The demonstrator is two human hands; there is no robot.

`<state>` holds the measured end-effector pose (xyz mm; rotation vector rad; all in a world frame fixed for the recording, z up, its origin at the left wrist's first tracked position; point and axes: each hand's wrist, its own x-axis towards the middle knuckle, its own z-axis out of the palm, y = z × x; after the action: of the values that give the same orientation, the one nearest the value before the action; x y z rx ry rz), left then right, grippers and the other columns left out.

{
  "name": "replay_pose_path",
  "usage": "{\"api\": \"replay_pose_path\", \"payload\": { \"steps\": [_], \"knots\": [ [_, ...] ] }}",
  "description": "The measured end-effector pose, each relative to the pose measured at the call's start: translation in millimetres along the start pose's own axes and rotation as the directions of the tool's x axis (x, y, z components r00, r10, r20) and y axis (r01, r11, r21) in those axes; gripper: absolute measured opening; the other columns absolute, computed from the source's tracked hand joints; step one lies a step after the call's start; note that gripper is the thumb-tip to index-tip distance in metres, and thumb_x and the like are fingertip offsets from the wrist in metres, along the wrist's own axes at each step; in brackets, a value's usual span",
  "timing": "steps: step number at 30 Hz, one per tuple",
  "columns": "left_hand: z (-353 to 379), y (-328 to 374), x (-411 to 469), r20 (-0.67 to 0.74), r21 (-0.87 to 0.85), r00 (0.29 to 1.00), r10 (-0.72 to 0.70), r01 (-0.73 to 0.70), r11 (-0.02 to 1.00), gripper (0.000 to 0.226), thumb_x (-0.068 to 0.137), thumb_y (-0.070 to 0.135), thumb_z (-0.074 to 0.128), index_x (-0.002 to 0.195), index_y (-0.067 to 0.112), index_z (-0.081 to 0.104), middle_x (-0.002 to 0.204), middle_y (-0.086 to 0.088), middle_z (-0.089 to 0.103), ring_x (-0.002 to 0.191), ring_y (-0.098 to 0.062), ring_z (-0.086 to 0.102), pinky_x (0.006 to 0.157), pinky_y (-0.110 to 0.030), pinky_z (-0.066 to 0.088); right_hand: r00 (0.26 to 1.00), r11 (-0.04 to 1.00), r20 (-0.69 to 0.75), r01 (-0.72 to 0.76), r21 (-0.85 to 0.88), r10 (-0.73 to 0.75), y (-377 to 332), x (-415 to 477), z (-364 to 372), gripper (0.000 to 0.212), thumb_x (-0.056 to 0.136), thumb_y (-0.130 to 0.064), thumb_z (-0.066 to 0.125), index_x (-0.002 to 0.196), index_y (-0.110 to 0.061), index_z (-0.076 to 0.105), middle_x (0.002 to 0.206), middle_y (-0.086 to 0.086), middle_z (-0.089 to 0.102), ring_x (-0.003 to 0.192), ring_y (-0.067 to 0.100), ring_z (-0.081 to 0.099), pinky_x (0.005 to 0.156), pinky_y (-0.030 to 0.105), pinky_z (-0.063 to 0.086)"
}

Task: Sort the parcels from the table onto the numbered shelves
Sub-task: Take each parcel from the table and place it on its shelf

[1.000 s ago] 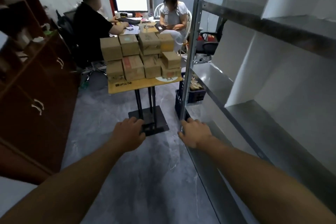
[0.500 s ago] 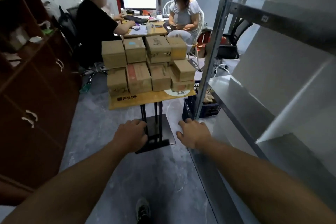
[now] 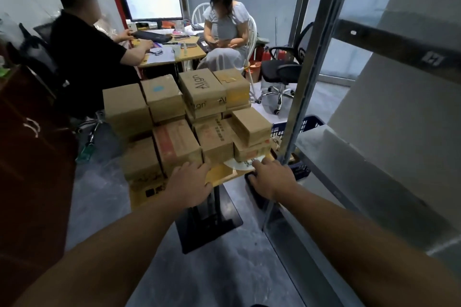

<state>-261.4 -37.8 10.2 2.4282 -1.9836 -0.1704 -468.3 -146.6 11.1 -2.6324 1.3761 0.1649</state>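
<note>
**Parcels** [image 3: 174, 119]: plain cardboard boxes, taped shut, stacked in two tiers on the table [image 3: 220, 174] and covering most of it.
- They are judged stiff, square-edged and dry-faced, so slipping in a grip is not expected.
- Weight cannot be read. From their modest size they are guessed light to moderate, one box per two-handed lift.
- Corners and tape seams are judged the weak spots. Crushing is thought unlikely under a flat-palmed hold.
- Hold is best taken on two opposite side faces, top tier first, so that no lower box is dragged out from under a load.

**Across the table:**
- A plain box [image 3: 124, 107] is noted on the top tier at the table's left end.
- A red-taped box [image 3: 175, 143] sits on the lower tier near the table's front edge.
- A small box [image 3: 252, 126] is perched on another at the table's right end.

**Left hand** [image 3: 189, 183]: over the table's front edge, fingers loosely spread and nearly straight, nothing held. The fingertips lie at the lower front corner of the red-taped box. Whether they touch it cannot be told.

**Right hand** [image 3: 270, 179]: at the table's front-right corner, fingers loosely extended, nothing held. The fingertips are at a white disc [image 3: 239, 165] on the tabletop, just below the small box.

**Shelves** [image 3: 349, 154]: bare metal, just beside the table's right end. A label on an upper beam is too blurred to be read.

No parcel is in hand yet. The red-taped box and the small box are judged nearest for a first grasp.
</note>
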Motion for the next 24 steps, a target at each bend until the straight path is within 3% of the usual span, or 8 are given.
{"api": "replay_pose_path", "payload": {
  "steps": [4, 7, 16, 19, 24],
  "knots": [
    [-1.5, -5.1, 47.7, -0.005, -0.056, 0.999, 0.04, -0.04, 0.998, 0.044, 0.09, 0.043, 0.046, 0.13, 0.025, 0.048, 0.131, 0.0, 0.049, 0.124, -0.025, 0.044, 0.1, -0.042, 0.038, 1.0, 1.0, -0.024, -0.003, 0.021, 0.003, 7.7, 44.4, -9.3, 0.047, 0.102, -0.047, 0.038, 0.143, -0.024, 0.045, 0.143, 0.009, 0.051, 0.132, 0.033, 0.046, 0.111, 0.05, 0.031],
    [-3.2, -6.9, 86.7, 0.007, -0.12, 0.999, 0.048, -0.047, 0.992, 0.038, 0.091, 0.042, 0.045, 0.126, 0.025, 0.048, 0.126, 0.002, 0.049, 0.117, -0.021, 0.044, 0.1, -0.043, 0.04, 0.999, 0.998, -0.047, -0.019, 0.054, 0.021, 20.1, 84.7, -12.2, 0.044, 0.099, -0.046, 0.04, 0.134, -0.021, 0.051, 0.133, 0.01, 0.056, 0.122, 0.033, 0.052, 0.1, 0.048, 0.042],
    [-0.5, 12.8, 208.5, 0.024, -0.196, 0.999, 0.044, -0.039, 0.98, 0.05, 0.096, 0.043, 0.044, 0.143, 0.028, 0.038, 0.143, 0.002, 0.044, 0.129, -0.022, 0.04, 0.107, -0.042, 0.034, 0.976, 0.95, -0.176, -0.07, 0.305, 0.128, 59.3, 195.8, -16.1, 0.039, 0.1, -0.04, 0.048, 0.133, -0.02, 0.053, 0.139, 0.009, 0.049, 0.126, 0.029, 0.045, 0.105, 0.043, 0.04],
    [6.1, 18.1, 233.6, 0.012, -0.277, 0.999, 0.04, -0.035, 0.96, 0.051, 0.095, 0.045, 0.047, 0.143, 0.032, 0.035, 0.141, 0.006, 0.044, 0.129, -0.019, 0.04, 0.107, -0.041, 0.033, 0.973, 0.917, -0.11, -0.151, 0.369, 0.204, 72.2, 223.3, -9.9, 0.042, 0.099, -0.042, 0.05, 0.136, -0.025, 0.052, 0.145, 0.01, 0.042, 0.134, 0.029, 0.037, 0.106, 0.047, 0.038],
    [22.8, 24.5, 254.5, 0.058, -0.373, 0.998, 0.017, 0.006, 0.928, 0.057, 0.093, 0.049, 0.048, 0.145, 0.034, 0.031, 0.14, 0.005, 0.045, 0.124, -0.016, 0.042, 0.104, -0.04, 0.037, 0.968, 0.783, 0.007, -0.207, 0.587, 0.251, 86.9, 245.2, 3.4, 0.046, 0.095, -0.043, 0.055, 0.139, -0.031, 0.049, 0.132, 0.008, 0.052, 0.122, 0.03, 0.049, 0.099, 0.048, 0.047]
  ]
}}
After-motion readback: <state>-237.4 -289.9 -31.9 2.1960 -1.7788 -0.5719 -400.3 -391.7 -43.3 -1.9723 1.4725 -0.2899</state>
